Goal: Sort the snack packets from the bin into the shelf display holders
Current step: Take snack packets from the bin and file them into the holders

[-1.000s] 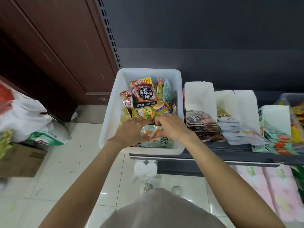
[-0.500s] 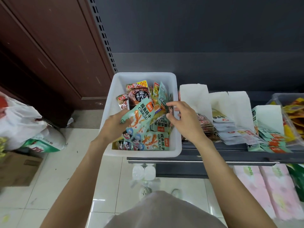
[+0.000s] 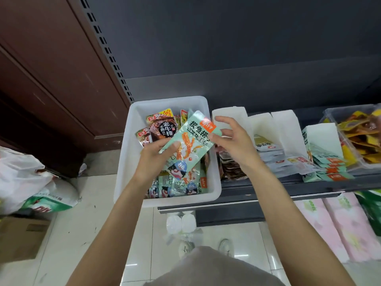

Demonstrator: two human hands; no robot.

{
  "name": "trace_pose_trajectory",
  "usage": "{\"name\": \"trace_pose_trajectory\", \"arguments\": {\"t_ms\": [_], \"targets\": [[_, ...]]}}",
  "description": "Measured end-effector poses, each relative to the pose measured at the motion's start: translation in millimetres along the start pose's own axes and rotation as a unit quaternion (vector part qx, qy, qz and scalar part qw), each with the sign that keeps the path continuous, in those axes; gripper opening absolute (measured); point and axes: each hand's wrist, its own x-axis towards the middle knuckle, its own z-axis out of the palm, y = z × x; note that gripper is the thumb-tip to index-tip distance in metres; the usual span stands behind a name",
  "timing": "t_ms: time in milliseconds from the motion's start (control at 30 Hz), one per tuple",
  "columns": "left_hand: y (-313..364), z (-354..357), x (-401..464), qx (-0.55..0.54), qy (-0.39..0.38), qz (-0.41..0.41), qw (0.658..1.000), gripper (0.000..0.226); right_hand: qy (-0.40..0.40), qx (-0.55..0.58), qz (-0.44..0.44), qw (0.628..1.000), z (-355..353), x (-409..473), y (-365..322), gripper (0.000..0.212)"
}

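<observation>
View: a single head-worn wide-angle camera.
Direction: it looked forward and steeply down onto the white bin [image 3: 123, 162] and the shelf edge [image 3: 268, 195].
Range: close, both forearms entering from below.
Overlap: none, one view only.

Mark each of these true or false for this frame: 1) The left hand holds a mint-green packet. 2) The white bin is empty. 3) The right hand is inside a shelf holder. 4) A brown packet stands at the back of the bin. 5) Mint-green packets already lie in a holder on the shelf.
1) True: the left hand grips the mint-green packet above the white bin.
2) False: packets fill much of it.
3) False: the right hand is at the packet's right edge, in front of the holders.
4) True: the brown packet stands there.
5) True: the stacked mint-green packets lie in the right-hand holder.
</observation>
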Motion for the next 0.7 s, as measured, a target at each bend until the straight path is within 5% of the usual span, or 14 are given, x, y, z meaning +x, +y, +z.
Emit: {"name": "trace_pose_trajectory", "arguments": {"t_ms": [167,300,433,533,700], "targets": [[32.3,46.0,3.2,-0.072,-0.137,-0.042,0.987,0.022,0.032,0.086,0.005,0.996,-59.7,-24.6,-4.2,0.027],[57.8,90.5,12.1,0.074,-0.221,0.087,0.969,0.012,0.039,-0.017,-0.003,0.999,-119.4,-58.0,4.2,0.036],[79.4,154.3,29.2,0.166,-0.207,0.213,0.940,0.013,0.140,-0.079,-0.058,0.985,-175.0,-90.9,20.6,0.012],[94.4,216.0,51.4,0.187,-0.166,0.288,0.925,0.009,0.285,-0.179,-0.118,0.934,-223.4,-108.8,39.3,0.009],[101.1,319.6,83.7,0.332,-0.176,0.391,0.840,0.016,0.426,-0.388,-0.161,0.801,-277.1,-111.6,59.1,0.012]]}}
